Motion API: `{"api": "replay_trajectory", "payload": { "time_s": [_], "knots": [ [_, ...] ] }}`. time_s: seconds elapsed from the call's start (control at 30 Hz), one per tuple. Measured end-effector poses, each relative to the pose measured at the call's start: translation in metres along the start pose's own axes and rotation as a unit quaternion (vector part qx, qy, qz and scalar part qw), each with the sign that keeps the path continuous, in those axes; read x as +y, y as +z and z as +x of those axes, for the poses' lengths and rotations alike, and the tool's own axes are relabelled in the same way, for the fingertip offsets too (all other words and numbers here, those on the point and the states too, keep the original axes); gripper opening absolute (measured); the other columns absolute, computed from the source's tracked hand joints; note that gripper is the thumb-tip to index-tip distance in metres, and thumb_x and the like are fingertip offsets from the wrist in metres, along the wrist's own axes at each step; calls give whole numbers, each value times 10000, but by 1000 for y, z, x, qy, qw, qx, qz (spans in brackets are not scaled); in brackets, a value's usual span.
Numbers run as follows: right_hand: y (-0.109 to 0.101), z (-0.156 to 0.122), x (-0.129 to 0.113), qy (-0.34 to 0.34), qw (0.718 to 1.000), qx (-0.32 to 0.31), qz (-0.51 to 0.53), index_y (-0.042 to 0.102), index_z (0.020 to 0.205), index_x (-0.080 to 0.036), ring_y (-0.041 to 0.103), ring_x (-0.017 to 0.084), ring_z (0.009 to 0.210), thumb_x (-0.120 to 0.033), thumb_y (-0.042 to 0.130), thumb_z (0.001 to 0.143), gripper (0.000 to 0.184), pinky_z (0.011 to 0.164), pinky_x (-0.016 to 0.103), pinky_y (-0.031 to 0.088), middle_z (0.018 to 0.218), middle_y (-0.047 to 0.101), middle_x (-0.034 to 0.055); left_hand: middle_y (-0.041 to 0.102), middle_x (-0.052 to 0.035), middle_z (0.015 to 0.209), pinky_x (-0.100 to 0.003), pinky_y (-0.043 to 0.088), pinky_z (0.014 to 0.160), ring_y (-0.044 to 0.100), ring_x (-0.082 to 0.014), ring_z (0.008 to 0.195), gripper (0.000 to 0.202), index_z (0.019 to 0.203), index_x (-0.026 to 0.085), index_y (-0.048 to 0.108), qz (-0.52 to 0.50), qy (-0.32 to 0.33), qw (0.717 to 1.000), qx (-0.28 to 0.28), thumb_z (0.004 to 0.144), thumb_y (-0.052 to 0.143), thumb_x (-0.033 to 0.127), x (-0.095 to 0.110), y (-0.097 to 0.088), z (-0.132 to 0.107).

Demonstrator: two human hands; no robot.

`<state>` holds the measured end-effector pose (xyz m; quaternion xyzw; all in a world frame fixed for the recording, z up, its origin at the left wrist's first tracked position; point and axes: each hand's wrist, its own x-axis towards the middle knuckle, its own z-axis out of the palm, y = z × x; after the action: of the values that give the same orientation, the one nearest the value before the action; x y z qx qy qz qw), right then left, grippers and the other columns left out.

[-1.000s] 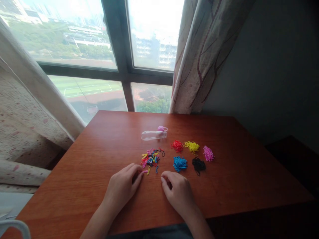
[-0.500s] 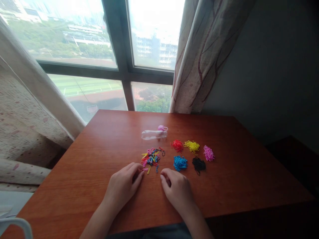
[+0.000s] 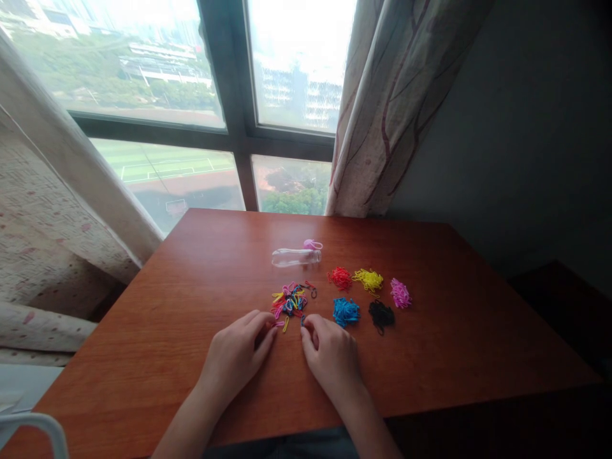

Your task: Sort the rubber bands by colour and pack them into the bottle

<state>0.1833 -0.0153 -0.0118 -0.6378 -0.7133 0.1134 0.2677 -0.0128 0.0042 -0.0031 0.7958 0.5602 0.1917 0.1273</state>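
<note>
A mixed heap of small coloured rubber bands (image 3: 289, 301) lies on the brown wooden table (image 3: 182, 293). To its right are sorted heaps: red (image 3: 340, 278), yellow (image 3: 368, 280), pink (image 3: 400, 294), blue (image 3: 345, 312) and black (image 3: 381, 315). My left hand (image 3: 236, 355) rests on the table, fingers loosely stretched, its tips beside a loose pink band (image 3: 279, 324). My right hand (image 3: 331, 358) has curled fingers, and its fingertips pinch at a loose blue band (image 3: 302, 318) at the mixed heap's near edge.
A clear small bottle (image 3: 295, 257) lies on its side behind the heaps, with a pink cap (image 3: 312, 245) beside it. Curtains (image 3: 382, 108) and a window stand behind the table. A dark wall is at the right. A white curved rail (image 3: 33, 424) shows at the bottom left.
My right hand has slid forward and left, from the bare table up to the blue band at the mixed heap's edge. The left hand has hardly moved.
</note>
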Motion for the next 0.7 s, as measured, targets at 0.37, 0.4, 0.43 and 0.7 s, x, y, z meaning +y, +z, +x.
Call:
{"api": "replay_trajectory", "payload": {
  "time_s": [0.37, 0.4, 0.43, 0.7],
  "knots": [
    [-1, -7, 4, -32, 999, 10, 15, 599, 832, -225, 616, 157, 693, -125, 530, 872, 128, 628, 252, 338, 732, 659, -4, 690, -22, 905, -251, 456, 653, 659, -169, 789, 184, 965, 250, 632, 20, 49, 998, 19, 943, 453, 283, 23, 4, 3],
    [-2, -8, 4, -33, 999, 11, 13, 593, 824, -225, 615, 160, 694, -125, 526, 873, 130, 628, 255, 337, 731, 657, -3, 693, -28, 939, -259, 458, 663, 663, -180, 819, 169, 963, 250, 627, 28, 45, 998, 15, 940, 464, 287, 28, 5, 5],
    [-2, -10, 4, -34, 999, 11, 12, 586, 815, -225, 614, 163, 695, -125, 522, 876, 133, 628, 259, 336, 730, 655, -2, 695, -30, 952, -269, 454, 658, 664, -193, 829, 150, 949, 250, 622, 39, 37, 998, 9, 934, 480, 296, 34, 7, 7],
    [-6, -23, 7, -32, 999, 13, 29, 574, 822, -229, 592, 176, 700, -111, 488, 878, 157, 636, 280, 330, 741, 646, 4, 686, -33, 879, -280, 397, 608, 655, -210, 790, 125, 867, 233, 586, 94, 22, 994, -47, 934, 483, 259, 53, 15, 22]
  ]
}}
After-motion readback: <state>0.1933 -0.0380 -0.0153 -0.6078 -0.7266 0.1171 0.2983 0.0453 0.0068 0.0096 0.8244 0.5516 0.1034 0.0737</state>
